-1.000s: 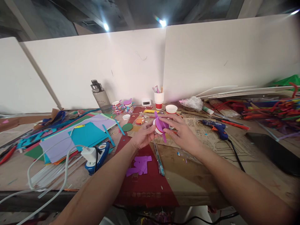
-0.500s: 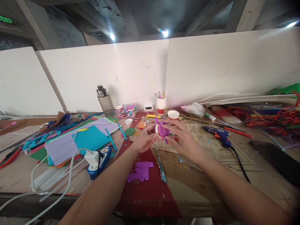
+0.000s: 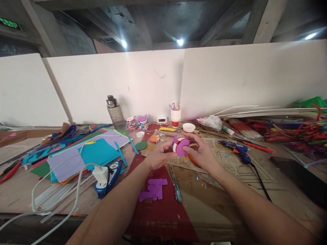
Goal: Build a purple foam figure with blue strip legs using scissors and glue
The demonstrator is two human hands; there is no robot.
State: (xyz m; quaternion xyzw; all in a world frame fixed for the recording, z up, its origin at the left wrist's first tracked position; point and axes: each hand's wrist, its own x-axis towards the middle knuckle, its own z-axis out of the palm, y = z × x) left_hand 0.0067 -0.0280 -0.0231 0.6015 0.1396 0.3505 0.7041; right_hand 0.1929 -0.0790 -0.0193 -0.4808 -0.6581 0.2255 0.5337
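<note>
Cluttered table (image 3: 15, 195) | both hands (image 3: 158, 158) half-curled | jointly pinching one purple-faced white piece (image 3: 181, 146)

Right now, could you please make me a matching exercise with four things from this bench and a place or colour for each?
1. Purple-faced craft piece
2. Glue gun
3. Purple paper pieces
4. Water bottle

A. Lying on the red sheet
B. Standing before the white panel
C. Held between left hand and right hand
D. Dark blue with orange

Pairs: 1-C, 2-D, 3-A, 4-B
</note>
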